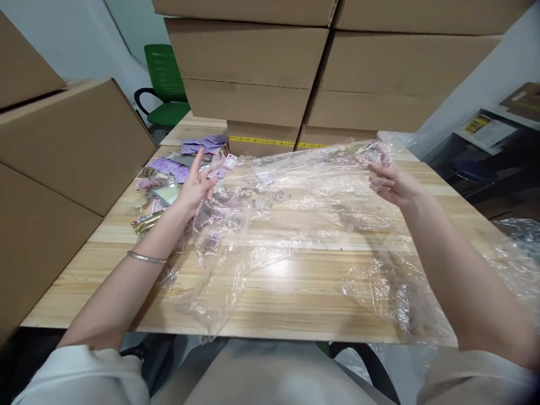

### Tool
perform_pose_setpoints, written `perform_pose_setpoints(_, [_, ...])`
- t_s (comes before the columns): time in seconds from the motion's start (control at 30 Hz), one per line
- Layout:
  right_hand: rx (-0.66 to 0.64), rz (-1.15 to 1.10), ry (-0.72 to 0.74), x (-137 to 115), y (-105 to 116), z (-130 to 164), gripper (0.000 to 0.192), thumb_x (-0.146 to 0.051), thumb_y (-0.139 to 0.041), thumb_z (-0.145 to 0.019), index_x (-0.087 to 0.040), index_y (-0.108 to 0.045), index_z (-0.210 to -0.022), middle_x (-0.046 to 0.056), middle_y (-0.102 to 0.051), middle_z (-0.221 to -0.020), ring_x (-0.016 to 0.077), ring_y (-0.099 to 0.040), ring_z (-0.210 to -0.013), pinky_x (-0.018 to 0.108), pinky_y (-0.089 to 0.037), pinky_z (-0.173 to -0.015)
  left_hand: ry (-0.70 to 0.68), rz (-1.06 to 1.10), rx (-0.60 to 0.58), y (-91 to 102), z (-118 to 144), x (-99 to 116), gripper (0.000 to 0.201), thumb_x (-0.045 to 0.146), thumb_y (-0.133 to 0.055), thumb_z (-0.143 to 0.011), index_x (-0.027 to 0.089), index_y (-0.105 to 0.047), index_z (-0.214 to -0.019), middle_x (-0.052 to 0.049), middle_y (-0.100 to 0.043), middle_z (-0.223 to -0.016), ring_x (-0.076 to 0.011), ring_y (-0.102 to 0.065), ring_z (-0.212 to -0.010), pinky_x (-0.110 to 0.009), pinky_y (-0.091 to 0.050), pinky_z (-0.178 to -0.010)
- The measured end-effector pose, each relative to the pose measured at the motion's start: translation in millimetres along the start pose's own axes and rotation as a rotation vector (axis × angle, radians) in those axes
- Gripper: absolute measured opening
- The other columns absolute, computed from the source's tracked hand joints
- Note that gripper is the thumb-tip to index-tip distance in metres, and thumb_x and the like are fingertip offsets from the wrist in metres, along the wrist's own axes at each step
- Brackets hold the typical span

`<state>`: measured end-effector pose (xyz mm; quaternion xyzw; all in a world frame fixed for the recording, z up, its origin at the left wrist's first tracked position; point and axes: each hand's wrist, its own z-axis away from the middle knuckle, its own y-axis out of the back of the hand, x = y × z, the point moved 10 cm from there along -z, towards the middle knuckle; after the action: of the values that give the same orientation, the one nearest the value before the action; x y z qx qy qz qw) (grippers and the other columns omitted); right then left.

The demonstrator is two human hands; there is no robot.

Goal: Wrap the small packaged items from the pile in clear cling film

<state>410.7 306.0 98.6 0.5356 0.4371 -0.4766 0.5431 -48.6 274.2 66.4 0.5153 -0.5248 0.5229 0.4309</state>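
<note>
A large sheet of clear plastic film (295,225) is stretched above the wooden table (278,312) between both hands. My left hand (197,183) grips its left edge, with the index finger raised. My right hand (390,180) pinches the bunched right edge near the far side of the table. The film sags toward me and drapes over the table's near edge. Small purple packets (169,167) and a gold item (145,222) lie on the table just beyond and left of my left hand.
Big cardboard boxes (76,140) stand along the left side, and a tall stack of boxes (320,73) sits at the table's far end. A green chair (166,84) is behind. More crumpled plastic (517,253) lies at the right.
</note>
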Motion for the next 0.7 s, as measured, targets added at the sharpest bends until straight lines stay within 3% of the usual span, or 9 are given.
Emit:
perform_pose_setpoints(0.1, [-0.128, -0.134, -0.148, 27, -16, -2, 0.042, -0.051, -0.04, -0.097, -0.018, -0.066, -0.099, 0.017, -0.065, -0.123, 0.0079, -0.062, -0.066, 0.023, -0.047, -0.061, -0.01, -0.277, 0.161, 12.6, -7, -1, 0.092, 0.012, -0.067, -0.077, 0.031, -0.021, -0.154, -0.014, -0.033, -0.155, -0.0305, -0.055, -0.124, -0.041, -0.053, -0.092])
perform_pose_setpoints(0.17, [-0.209, -0.131, -0.247, 49, -24, 2, 0.06, -0.065, -0.038, -0.093, -0.014, -0.068, -0.096, 0.022, -0.067, -0.116, 0.0198, -0.069, -0.088, 0.03, -0.052, -0.073, -0.116, -0.549, 0.283, 15.1, 7, 19, 0.085, 0.015, -0.069, -0.076, 0.021, -0.03, -0.151, -0.017, -0.02, -0.159, -0.0355, -0.031, -0.143, -0.051, -0.033, -0.113])
perform_pose_setpoints(0.23, [-0.274, -0.126, -0.277, 64, -30, 8, 0.054, -0.06, -0.045, -0.091, -0.013, -0.07, -0.097, 0.022, -0.067, -0.116, 0.0248, -0.068, -0.101, 0.032, -0.052, -0.083, -0.331, -0.756, 0.269, -4.5, 40, 47, 0.076, 0.018, -0.07, -0.077, 0.016, -0.039, -0.146, -0.017, -0.018, -0.159, -0.0345, -0.014, -0.149, -0.051, -0.014, -0.12])
perform_pose_setpoints(0.3, [-0.283, -0.122, -0.27, 72, -30, 13, 0.034, -0.046, -0.056, -0.09, -0.017, -0.07, -0.103, 0.018, -0.068, -0.119, 0.0246, -0.067, -0.106, 0.033, -0.05, -0.092, -0.463, -0.814, -0.001, -46.1, 81, 49, 0.06, 0.023, -0.067, -0.081, 0.019, -0.05, -0.139, -0.014, -0.037, -0.152, -0.0337, -0.027, -0.145, -0.052, -0.015, -0.12])
perform_pose_setpoints(0.37, [-0.267, -0.134, -0.279, 75, -31, 17, 0.028, -0.034, -0.06, -0.088, -0.022, -0.066, -0.113, 0.013, -0.068, -0.118, 0.0235, -0.068, -0.104, 0.034, -0.049, -0.095, -0.422, -0.808, -0.443, -96.7, 128, 17, 0.045, 0.028, -0.066, -0.084, 0.022, -0.062, -0.128, -0.013, -0.054, -0.14, -0.0341, -0.046, -0.134, -0.052, -0.023, -0.118])
perform_pose_setpoints(0.43, [-0.251, -0.184, -0.298, 72, -37, 17, 0.033, -0.031, -0.057, -0.089, -0.024, -0.061, -0.122, 0.012, -0.069, -0.114, 0.0221, -0.07, -0.099, 0.034, -0.05, -0.093, -0.357, -0.79, -0.677, -126.7, 167, -21, 0.05, 0.034, -0.071, -0.079, 0.019, -0.063, -0.126, -0.017, -0.056, -0.139, -0.0387, -0.047, -0.133, -0.054, -0.028, -0.116])
perform_pose_setpoints(0.57, [-0.181, -0.215, -0.324, 62, -47, 8, 0.033, -0.024, -0.054, -0.093, -0.024, -0.056, -0.126, 0.007, -0.071, -0.101, 0.0146, -0.07, -0.082, 0.028, -0.051, -0.083, -0.246, -0.802, -0.607, -134.4, 181, -70, 0.043, 0.015, -0.043, -0.09, 0.009, -0.058, -0.13, -0.024, -0.054, -0.139, -0.0358, -0.039, -0.14, -0.054, -0.029, -0.115])
perform_pose_setpoints(0.63, [-0.159, -0.132, -0.272, 56, -47, -4, 0.041, -0.019, -0.054, -0.093, -0.026, -0.051, -0.134, 0.005, -0.071, -0.1, 0.0098, -0.065, -0.068, 0.025, -0.05, -0.074, -0.315, -0.803, -0.639, -139.6, 184, -68, 0.042, 0.009, -0.037, -0.091, 0.01, -0.062, -0.125, -0.022, -0.061, -0.132, -0.0329, -0.05, -0.132, -0.049, -0.037, -0.111])
perform_pose_setpoints(0.7, [-0.1, 0.028, -0.136, 48, -40, -20, 0.05, -0.018, -0.048, -0.096, -0.026, -0.038, -0.145, 0.007, -0.07, -0.108, 0.0058, -0.053, -0.054, 0.023, -0.046, -0.061, -0.422, -0.828, -0.776, -151.8, 196, -59, 0.041, 0.009, -0.038, -0.092, 0.013, -0.063, -0.124, -0.018, -0.066, -0.127, -0.0292, -0.059, -0.124, -0.041, -0.045, -0.104])
